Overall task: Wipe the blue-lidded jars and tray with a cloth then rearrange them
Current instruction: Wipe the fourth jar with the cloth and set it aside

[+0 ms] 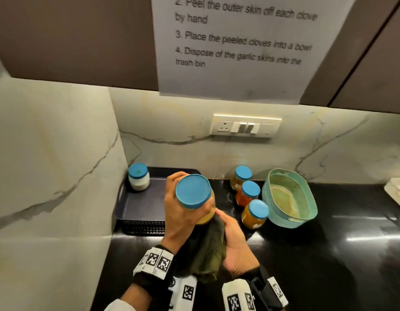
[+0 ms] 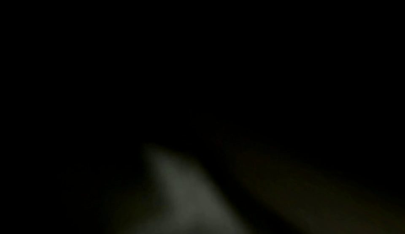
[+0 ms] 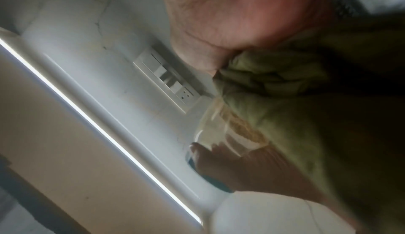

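Item in hand: one blue-lidded jar (image 1: 195,198) of pale yellow contents, raised off the counter just right of the dark tray (image 1: 140,205), lid tipped toward you. Your left hand (image 1: 178,209) is wrapped around its upper body beneath the lid; your right hand (image 1: 233,241) is closed on the olive cloth (image 1: 208,248), pressing it to the jar's lower side. Turn the jar with the left while the cloth stays pressed, so that every face and the base get covered; judge the glass slippery and keep the hold firm. Also listed: a white-filled jar (image 1: 138,177) standing in the tray's far left corner; three jars (image 1: 250,194) in a row on the counter right of the tray, likely awaiting their turn; a teal basket (image 1: 291,196) right of those.
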